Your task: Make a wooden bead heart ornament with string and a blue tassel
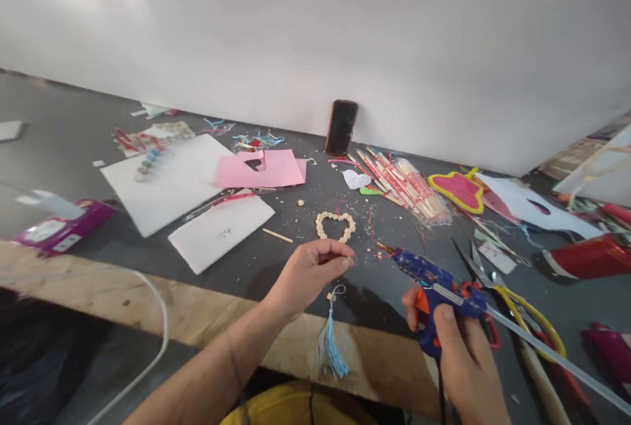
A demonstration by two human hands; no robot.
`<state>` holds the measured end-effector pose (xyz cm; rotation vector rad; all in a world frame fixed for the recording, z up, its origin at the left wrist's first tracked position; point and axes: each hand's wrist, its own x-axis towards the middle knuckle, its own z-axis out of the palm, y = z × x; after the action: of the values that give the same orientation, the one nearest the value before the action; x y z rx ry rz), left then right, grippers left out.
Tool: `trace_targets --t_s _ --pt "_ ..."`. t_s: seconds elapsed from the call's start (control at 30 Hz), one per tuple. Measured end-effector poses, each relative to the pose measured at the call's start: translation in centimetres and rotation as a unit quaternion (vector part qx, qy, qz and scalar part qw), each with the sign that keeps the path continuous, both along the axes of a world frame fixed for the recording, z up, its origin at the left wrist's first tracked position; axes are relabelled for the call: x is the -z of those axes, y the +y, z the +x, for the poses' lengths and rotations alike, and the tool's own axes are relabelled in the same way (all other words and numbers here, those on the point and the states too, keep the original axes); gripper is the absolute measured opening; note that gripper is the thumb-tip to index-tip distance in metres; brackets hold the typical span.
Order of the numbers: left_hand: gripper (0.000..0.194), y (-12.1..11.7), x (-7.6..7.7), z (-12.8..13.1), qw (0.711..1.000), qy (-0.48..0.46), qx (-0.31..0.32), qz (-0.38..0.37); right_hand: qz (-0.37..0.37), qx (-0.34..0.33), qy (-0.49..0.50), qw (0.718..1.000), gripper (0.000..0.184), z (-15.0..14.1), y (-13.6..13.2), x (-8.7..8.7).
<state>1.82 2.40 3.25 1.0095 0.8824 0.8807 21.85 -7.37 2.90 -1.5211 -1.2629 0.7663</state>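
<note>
My right hand (pixel 466 353) grips a blue hot glue gun (pixel 428 280) by its handle, with fingers near the orange trigger. A clear glue stick (pixel 557 353) juts from the gun's back, and its nozzle points left. My left hand (pixel 310 274) is closed in a pinch just in front of a heart-shaped ring of small pale pieces (pixel 320 220); whatever lies between the fingertips is too small to name. Below that hand, a light blue tassel (pixel 332 346) with a loop hangs over the table's wooden front edge.
At the back, a phone (pixel 342 127) leans on the white wall. Pink card (pixel 276 172), white foam pieces (pixel 221 231) and a purple power strip (pixel 64 228) are to the left. Bundled sticks (pixel 404 185), scissors (pixel 530 320) and a red can (pixel 589 256) are at right.
</note>
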Motion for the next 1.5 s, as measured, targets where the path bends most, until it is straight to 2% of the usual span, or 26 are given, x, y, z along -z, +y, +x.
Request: trace_targets --t_s 0.13,0.3,0.4,0.5,0.57,0.67,0.73,0.87,1.0,1.17,1.27,1.37,1.43,1.5 --pt "0.012 0.3 -0.5 0.9 0.999 0.036 0.007 0.039 -0.006 0.003 0.009 1.000 0.032 0.5 0.1 0.0" --pt "0.007 0.7 -1.5 2.9 0.976 0.111 0.090 0.166 0.004 -0.001 -0.008 1.000 0.033 0.7 0.2 -0.2" --pt "0.009 1.1 -1.6 4.0 0.965 0.141 0.115 0.190 0.006 0.021 -0.033 0.999 0.032 0.8 0.1 -0.3" --pt "0.012 2.0 -1.6 4.4 0.957 0.191 0.106 0.192 0.007 0.052 -0.093 0.994 0.031 1.9 -0.2 -0.1" --pt "0.014 3.1 -1.8 4.4 0.946 0.222 0.086 0.221 -0.016 0.059 -0.118 0.991 0.031 3.0 -0.6 0.2" --pt "0.018 5.5 -2.2 4.7 0.914 0.294 0.057 0.275 -0.075 0.063 -0.088 0.991 0.034 4.7 -1.4 0.5" --pt "0.021 7.1 -2.2 5.3 0.891 0.329 0.050 0.309 -0.084 0.072 -0.056 0.992 0.034 5.3 -1.9 0.4" --pt "0.014 9.4 -2.2 6.5 0.861 0.352 0.089 0.356 -0.074 0.126 0.026 0.989 0.031 5.1 -2.5 -0.3" --pt "0.011 10.2 -3.2 6.7 0.832 0.373 0.119 0.393 -0.088 0.164 0.090 0.978 0.036 4.3 -2.6 -0.8" --pt "0.017 11.0 -4.8 6.7 0.840 0.329 0.157 0.401 -0.118 0.196 0.164 0.960 0.041 3.4 -2.2 -0.8" --pt "0.009 11.1 -4.8 6.8 0.825 0.347 0.211 0.394 -0.122 0.197 0.179 0.956 0.043 3.1 -2.0 -0.7" --pt "0.010 10.1 -4.7 6.5 0.827 0.353 0.206 0.386 -0.118 0.205 0.165 0.957 0.041 3.0 -2.0 -0.6" --pt "0.014 8.8 -4.6 6.0 0.849 0.327 0.183 0.373 -0.115 0.201 0.156 0.960 0.040 2.8 -2.0 -0.5" --pt "0.012 7.1 -4.3 5.4 0.913 0.241 0.149 0.294 -0.103 0.172 0.159 0.967 0.039 2.4 -2.1 -0.4"
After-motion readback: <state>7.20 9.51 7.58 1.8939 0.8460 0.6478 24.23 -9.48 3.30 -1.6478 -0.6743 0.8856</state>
